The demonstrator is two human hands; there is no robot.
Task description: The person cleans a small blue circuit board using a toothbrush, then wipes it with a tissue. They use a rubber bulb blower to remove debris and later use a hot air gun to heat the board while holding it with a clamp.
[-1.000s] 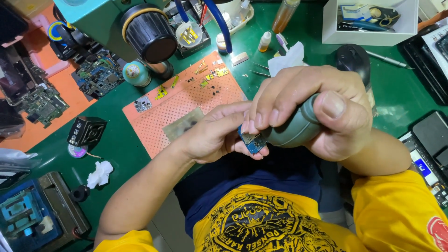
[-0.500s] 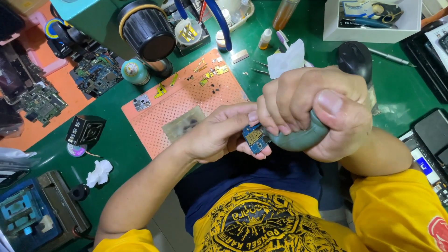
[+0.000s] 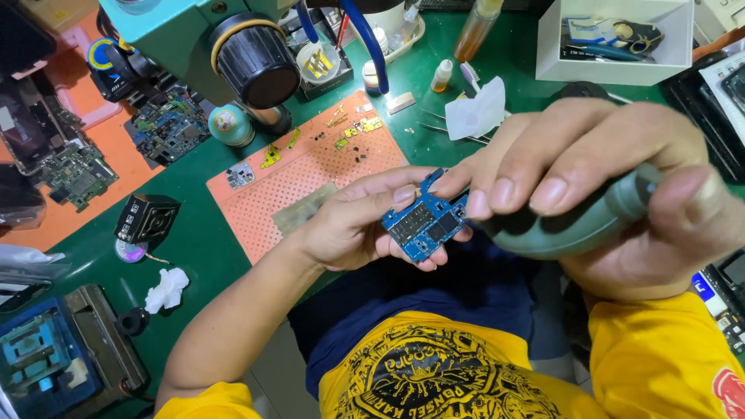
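Two hands working one blue circuit board [image 3: 424,225].
Left hand [image 3: 365,225] is pinching its thin, fragile edges; right hand [image 3: 621,186] is squeezing a soft green blower bulb [image 3: 574,225].

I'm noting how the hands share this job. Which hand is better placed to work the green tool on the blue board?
The right hand: it already grips the green tool, its tip beside the blue circuit board held in the left hand.

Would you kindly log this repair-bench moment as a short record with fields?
Left hand: holds blue circuit board by its edges
Right hand: grips green rubber blower bulb, tip at the board
Surface: green bench mat
Behind the hands: orange perforated mat with small parts
Upper left: microscope
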